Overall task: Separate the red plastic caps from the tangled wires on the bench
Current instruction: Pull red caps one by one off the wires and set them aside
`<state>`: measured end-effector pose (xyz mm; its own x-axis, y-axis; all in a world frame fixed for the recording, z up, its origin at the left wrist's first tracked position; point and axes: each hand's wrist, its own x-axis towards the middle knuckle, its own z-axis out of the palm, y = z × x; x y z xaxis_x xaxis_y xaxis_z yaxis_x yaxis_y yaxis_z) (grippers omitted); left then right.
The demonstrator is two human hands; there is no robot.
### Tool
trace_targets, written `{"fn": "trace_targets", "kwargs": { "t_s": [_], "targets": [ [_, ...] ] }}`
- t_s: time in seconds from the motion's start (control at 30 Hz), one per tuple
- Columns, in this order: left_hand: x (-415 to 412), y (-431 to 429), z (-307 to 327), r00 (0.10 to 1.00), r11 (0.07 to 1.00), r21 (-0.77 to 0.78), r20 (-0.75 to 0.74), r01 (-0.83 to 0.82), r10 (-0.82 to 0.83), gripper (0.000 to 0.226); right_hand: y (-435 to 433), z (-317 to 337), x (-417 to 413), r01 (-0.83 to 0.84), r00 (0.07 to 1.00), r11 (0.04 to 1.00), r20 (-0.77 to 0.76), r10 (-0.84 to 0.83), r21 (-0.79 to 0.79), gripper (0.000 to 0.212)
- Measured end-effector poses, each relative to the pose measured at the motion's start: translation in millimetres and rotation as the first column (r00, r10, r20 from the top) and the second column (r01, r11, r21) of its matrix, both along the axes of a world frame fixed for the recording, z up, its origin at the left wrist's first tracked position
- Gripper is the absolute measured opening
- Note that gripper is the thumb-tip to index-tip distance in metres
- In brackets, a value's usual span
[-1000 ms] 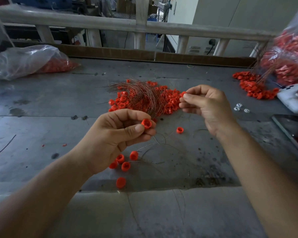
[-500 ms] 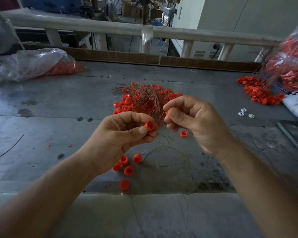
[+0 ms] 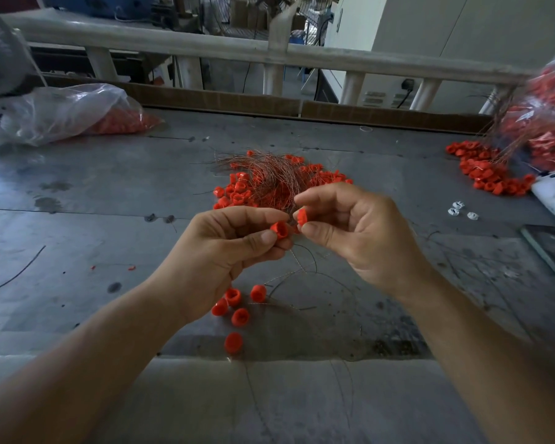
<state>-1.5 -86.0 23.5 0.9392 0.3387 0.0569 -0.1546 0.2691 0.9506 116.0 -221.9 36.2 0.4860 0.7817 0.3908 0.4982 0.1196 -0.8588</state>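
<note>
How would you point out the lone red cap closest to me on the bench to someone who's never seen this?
Start at the big tangle of wires and caps mid-bench, then come down past the left hand to four loose caps. The lone cap lies nearer still, apart from them by the bench's front step.

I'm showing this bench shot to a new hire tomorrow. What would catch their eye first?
Probably the two hands at the centre: the left hand and the right hand each pinch a red cap in their fingers. Just behind them a tangle of thin wires lies over a heap of red caps on the grey bench. Five loose caps lie below the left hand.
</note>
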Motion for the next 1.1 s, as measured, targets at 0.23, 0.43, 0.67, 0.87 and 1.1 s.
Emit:
{"fn": "trace_targets", "kwargs": {
  "t_s": [0.23, 0.43, 0.67, 0.87, 1.1],
  "targets": [
    [1, -1, 0, 1.0, 0.999, 0.024, -0.017, -0.025, 0.025, 0.023, 1, -1, -8, 0.054, 0.984, 0.999, 0.168, -0.053, -0.004, 0.033],
    [1, -1, -2, 0.998, 0.997, 0.061, -0.041, -0.044, 0.046, 0.02, 4, -4, -11, 0.1, 0.932, 0.995, 0.35, -0.093, -0.002, 0.02],
    [1, -2, -3, 0.997, 0.993, 0.108, -0.053, -0.054, 0.06, 0.018, 4, -6, -11, 0.103, 0.926, 0.995, 0.365, -0.102, 0.016, 0.025],
    [0, -3, -2, 0.997, 0.989, 0.142, -0.06, -0.043, 0.052, 0.021, 5, -7, -11, 0.11, 0.929, 0.994, 0.352, -0.112, 0.024, 0.022],
    [-2, -4, -1, 0.998, 0.989, 0.148, -0.061, -0.008, 0.018, 0.021, 5, -7, -12, 0.128, 0.9, 0.991, 0.416, -0.13, 0.032, 0.021]
  ]
}}
